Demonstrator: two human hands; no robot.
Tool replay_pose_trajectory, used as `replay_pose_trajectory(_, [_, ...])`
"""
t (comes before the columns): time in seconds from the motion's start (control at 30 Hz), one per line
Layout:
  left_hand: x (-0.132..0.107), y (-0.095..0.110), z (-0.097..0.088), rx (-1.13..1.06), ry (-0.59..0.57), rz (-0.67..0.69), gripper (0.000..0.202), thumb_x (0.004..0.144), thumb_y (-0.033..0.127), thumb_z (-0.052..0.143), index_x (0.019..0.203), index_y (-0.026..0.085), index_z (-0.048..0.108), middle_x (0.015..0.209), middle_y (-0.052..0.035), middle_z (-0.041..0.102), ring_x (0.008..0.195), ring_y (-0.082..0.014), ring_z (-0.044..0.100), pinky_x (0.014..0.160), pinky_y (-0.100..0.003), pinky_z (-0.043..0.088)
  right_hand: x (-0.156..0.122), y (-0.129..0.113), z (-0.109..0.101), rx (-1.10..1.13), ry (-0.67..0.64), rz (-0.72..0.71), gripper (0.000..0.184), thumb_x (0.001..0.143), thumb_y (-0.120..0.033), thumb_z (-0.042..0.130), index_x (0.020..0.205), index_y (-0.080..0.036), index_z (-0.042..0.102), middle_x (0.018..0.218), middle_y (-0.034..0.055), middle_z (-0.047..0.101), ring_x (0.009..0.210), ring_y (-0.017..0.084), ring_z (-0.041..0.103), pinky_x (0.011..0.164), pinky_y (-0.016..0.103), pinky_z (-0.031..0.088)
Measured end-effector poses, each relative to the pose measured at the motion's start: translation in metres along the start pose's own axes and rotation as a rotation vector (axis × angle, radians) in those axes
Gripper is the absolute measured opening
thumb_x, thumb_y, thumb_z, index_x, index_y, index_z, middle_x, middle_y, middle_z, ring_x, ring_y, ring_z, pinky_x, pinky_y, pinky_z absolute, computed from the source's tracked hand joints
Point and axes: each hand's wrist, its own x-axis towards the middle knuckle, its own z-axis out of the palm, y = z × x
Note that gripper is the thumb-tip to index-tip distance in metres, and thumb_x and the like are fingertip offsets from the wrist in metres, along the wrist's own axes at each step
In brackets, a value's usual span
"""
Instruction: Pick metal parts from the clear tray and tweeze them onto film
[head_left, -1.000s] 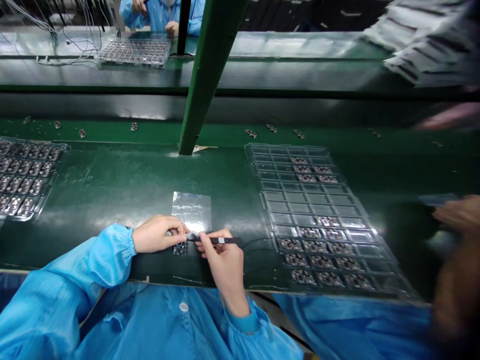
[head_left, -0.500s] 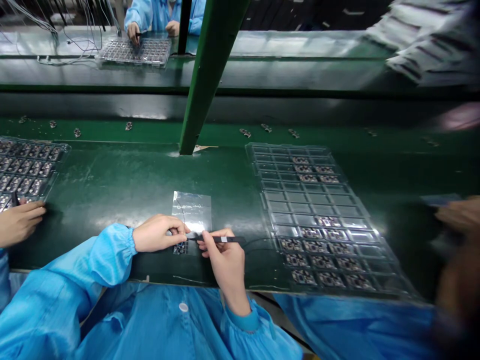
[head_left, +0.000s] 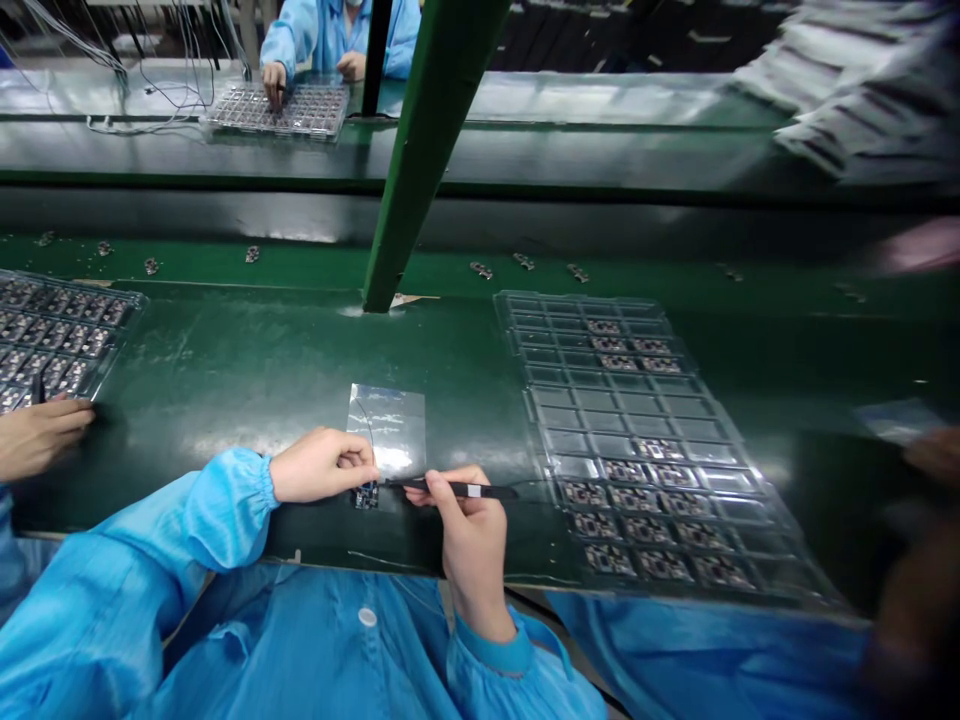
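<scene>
My left hand (head_left: 321,466) rests on the green bench with its fingers closed on a small dark circuit board (head_left: 366,495), pressing it down. My right hand (head_left: 463,540) pinches black tweezers (head_left: 450,489) that lie level, tips pointing left toward the board. Just beyond the board lies a shiny clear film sheet (head_left: 387,425) with a thin dark wire across it. To the right sits a clear plastic tray (head_left: 637,440) with many pockets, some holding small boards.
Another person's hand (head_left: 41,435) rests at the left by a second tray (head_left: 52,335) full of boards. A green post (head_left: 427,150) rises behind the film. Small parts dot the conveyor strip (head_left: 517,262). A person in blue works at a far tray (head_left: 277,108). A blurred hand (head_left: 926,460) is at the right.
My right hand has slid right and slightly down, drawing the tweezers away from the board. A neighbour's hand came in at the left. The far person's hand dropped onto the far tray.
</scene>
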Motion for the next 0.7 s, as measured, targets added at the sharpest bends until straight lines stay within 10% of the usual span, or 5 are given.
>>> replay_pose_trajectory(0.7, [0.0022,-0.0013,0.0026,-0.059,-0.05,-0.115,0.019,0.085,0.031,0.055,0.074,0.017,0.06,0.056,0.0038,0.063,0.059,-0.0134,0.066,0.062,-0.021,0.046,-0.0046,-0.0037,0.0081,-0.049,-0.034,-0.016,0.028,0.077,-0.041,0.07,0.071,-0.017,0.056,0.062,0.001,0.064,0.059,0.019,0.068,0.059,0.029,0.058])
